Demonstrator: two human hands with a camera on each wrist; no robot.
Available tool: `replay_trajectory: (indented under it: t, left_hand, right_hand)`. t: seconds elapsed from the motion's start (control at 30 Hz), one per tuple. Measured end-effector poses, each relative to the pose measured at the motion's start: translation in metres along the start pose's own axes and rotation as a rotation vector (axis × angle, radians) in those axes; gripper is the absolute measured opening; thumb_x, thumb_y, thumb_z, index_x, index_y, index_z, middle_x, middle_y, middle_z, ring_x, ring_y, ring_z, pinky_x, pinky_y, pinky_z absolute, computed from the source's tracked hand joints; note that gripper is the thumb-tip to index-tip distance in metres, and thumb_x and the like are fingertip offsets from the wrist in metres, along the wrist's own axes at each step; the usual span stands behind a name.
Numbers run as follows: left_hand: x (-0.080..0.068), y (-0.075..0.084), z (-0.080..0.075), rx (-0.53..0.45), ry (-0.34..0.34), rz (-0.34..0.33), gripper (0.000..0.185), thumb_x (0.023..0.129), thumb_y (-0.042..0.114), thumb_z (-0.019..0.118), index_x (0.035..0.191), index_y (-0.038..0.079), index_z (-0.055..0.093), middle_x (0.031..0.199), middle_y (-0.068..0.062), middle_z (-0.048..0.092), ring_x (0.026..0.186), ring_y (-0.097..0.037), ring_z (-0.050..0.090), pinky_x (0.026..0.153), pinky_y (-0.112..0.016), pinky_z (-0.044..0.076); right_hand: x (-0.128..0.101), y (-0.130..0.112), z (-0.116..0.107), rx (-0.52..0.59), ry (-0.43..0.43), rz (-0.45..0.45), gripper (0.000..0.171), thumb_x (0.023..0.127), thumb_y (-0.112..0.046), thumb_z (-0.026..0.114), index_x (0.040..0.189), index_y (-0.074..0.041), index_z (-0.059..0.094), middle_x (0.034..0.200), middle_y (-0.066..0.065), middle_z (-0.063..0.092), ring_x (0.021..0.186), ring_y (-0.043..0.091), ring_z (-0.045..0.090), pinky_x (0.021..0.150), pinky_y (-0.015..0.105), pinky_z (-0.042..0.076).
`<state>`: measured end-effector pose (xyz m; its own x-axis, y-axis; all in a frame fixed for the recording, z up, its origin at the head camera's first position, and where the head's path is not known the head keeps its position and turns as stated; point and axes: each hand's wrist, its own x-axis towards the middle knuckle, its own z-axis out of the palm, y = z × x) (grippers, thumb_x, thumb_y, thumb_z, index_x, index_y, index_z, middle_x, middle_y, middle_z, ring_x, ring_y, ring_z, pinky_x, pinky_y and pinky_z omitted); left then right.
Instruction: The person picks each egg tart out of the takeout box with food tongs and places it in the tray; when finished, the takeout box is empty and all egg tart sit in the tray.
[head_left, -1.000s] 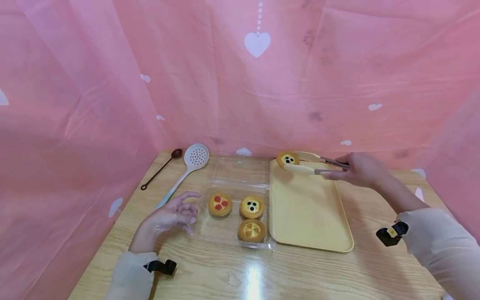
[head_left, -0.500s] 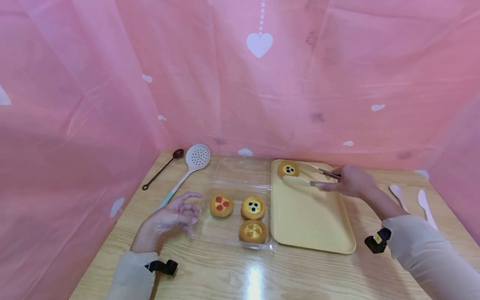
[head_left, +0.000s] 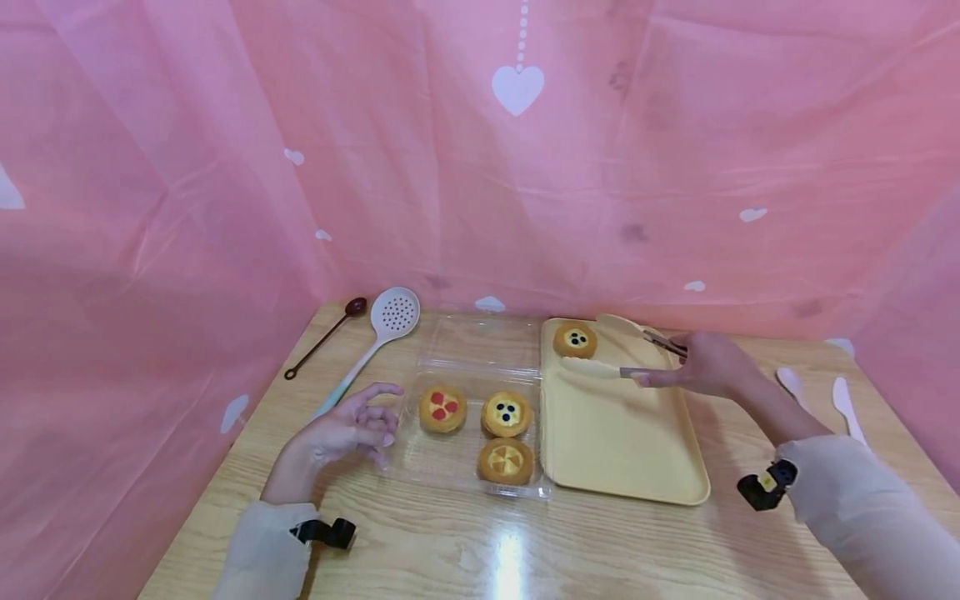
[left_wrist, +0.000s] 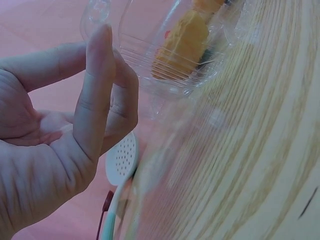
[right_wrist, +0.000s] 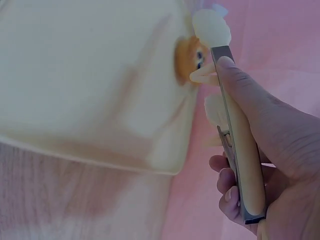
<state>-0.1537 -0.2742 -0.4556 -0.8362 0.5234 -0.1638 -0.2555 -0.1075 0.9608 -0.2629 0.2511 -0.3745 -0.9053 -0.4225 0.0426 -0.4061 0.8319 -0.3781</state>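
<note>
My right hand [head_left: 708, 364] holds a pair of tongs [right_wrist: 242, 145] with cream tips over the yellow tray [head_left: 622, 442]. The tongs' arms stand spread, apart from an egg tart with dark berries [head_left: 575, 340] that sits in the tray's far left corner. My left hand [head_left: 352, 427] stays at the left side of a clear plastic box [head_left: 431, 458], fingers loosely bent; whether they touch its edge I cannot tell. Inside the box are a tart with red pieces [head_left: 442, 408], a second berry tart [head_left: 506, 414] and a tart with a wedge pattern [head_left: 506, 462].
Left of the box lie a white skimmer [head_left: 395, 312] and a dark brown long-handled spoon [head_left: 356, 307]. A white spoon [head_left: 790, 382] and a white knife [head_left: 845, 404] lie at the right. Pink cloth [head_left: 480, 183] hangs behind the table.
The berry tart in the tongs has come down onto the tray's far left corner. The tongs have spread and released it. My left hand has stayed put.
</note>
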Motion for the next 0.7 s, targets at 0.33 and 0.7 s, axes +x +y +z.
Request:
replay_trajectory:
  t: [0.33, 0.7]
  left_hand:
    - [0.000, 0.001, 0.001, 0.009, 0.006, 0.002, 0.069, 0.089, -0.017, 0.058, 0.148, 0.000, 0.025, 0.091, -0.008, 0.057, 0.073, -0.018, 0.061, 0.063, -0.041, 0.061]
    - [0.000, 0.000, 0.002, 0.015, 0.017, 0.002, 0.070, 0.089, -0.016, 0.058, 0.147, 0.000, 0.024, 0.090, -0.007, 0.056, 0.072, -0.017, 0.060, 0.063, -0.041, 0.061]
  right_hand:
    - [-0.005, -0.055, -0.005, -0.071, 0.088, -0.149, 0.068, 0.069, -0.058, 0.084, 0.112, -0.007, 0.071, 0.078, 0.000, 0.061, 0.059, 0.014, 0.045, 0.052, 0.030, 0.038]
    - [-0.010, -0.120, 0.024, -0.040, 0.038, -0.247, 0.089, 0.063, -0.069, 0.081, 0.128, -0.009, 0.067, 0.085, -0.004, 0.064, 0.071, 0.012, 0.054, 0.059, 0.030, 0.047]
